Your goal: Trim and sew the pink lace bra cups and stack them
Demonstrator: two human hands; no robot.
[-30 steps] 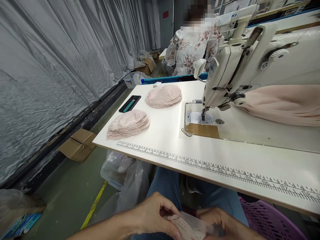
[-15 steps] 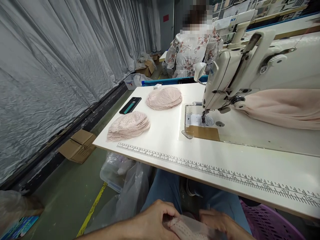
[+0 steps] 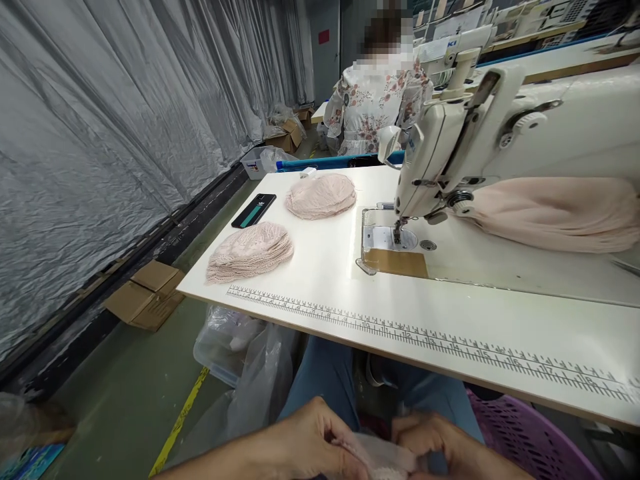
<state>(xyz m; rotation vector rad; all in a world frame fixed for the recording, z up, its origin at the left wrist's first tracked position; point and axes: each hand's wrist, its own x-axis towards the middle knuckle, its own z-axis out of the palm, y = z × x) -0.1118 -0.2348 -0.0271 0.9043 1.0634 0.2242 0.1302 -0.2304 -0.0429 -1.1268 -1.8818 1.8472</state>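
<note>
I held a pale pink lace piece [image 3: 387, 459] low over my lap, beneath the front edge of the sewing table [image 3: 450, 313]. My left hand [image 3: 310, 440] was pinched on its left end and my right hand [image 3: 440, 440] was closed on its right end, with the cloth between them.

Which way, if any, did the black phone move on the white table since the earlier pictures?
No. The black phone keeps its place at the edge of the white table, beside the far lace stack; only the camera shifted.
</note>
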